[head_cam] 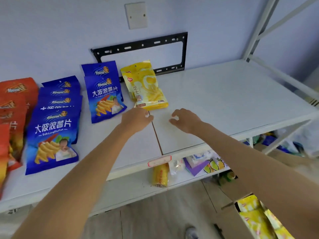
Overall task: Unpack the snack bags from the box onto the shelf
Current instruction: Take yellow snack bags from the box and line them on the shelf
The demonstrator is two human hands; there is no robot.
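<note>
1. Bare shelf (224, 100) runs from our hands to its right edge.
2. Left hand (136, 119) and right hand (185, 120) hover, fingers loosely curled, holding nothing.
3. Yellow bags (146, 87), glossy, lie stacked mid-shelf toward the back edge; more fill the box (231, 221) below.

Shelf (224, 100) right open; yellow bags (146, 87) block left.

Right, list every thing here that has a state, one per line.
Left hand: fingers loosely curled, empty, above shelf.
Right hand: fingers loosely curled, empty.
Yellow snack bags: sealed, stacked flat on shelf.
Blue snack bags: sealed, overlapping rows.
Cardboard box: open, yellow bags inside.
</note>
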